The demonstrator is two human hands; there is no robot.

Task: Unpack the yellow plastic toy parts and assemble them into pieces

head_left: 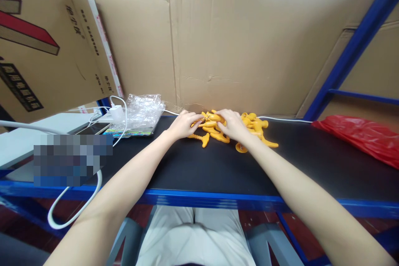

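A heap of glossy yellow-orange plastic pieces [219,136] lies at the back of the black tabletop, against the cardboard. Several are long and curved; one round disc [241,147] rests at the near side. At the heap's left side is my left hand [184,125], its fingers closed on the end of a piece. My right hand [233,124] reaches in from the right, with fingers and thumb around a rounded yellow-orange piece [214,117]. Both hands are close together over the heap, and they hide parts of it. The pieces' exact kind cannot be made out.
Clear plastic wrap [141,110] sits at the back left, near a white charger [117,114] and looping white cables. A red plastic bag [361,137] lies at the right. Tall cardboard [249,50] stands behind; a blue rail [215,199] edges the table's front.
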